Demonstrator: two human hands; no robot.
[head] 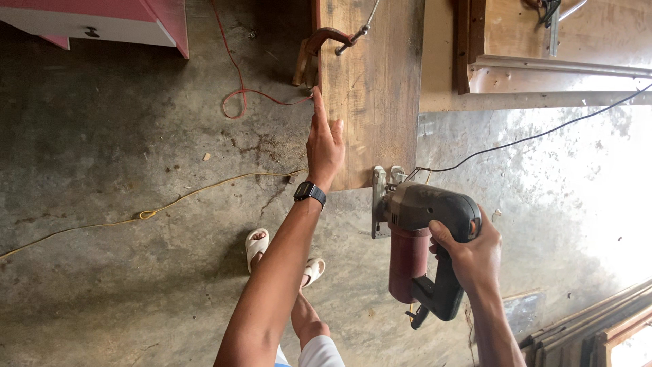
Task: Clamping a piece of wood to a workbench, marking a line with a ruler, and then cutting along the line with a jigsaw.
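**Saw at the end of a clamped plank**

Head view, looking down. Left hand lies flat and released on the plank, fingers stretched along its left edge, palm near the plank's near end. A black wristwatch sits on that wrist. Right hand is clenched round the black handle of a power saw, w/ dark red motor body and a metal base plate. The base plate is just at the plank's near end, right-hand corner; can't tell if the blade is in the wood. A black cord runs from the saw off to the upper right. A rusty clamp grips the plank's left edge farther up. A 2nd board lies beside the plank on the right. Below is a concrete floor w/ a red cord looped near the clamp and a yellow cord trailing left. The person's feet in pale sandals stand under the left arm. Stacked wood strips at lower right.
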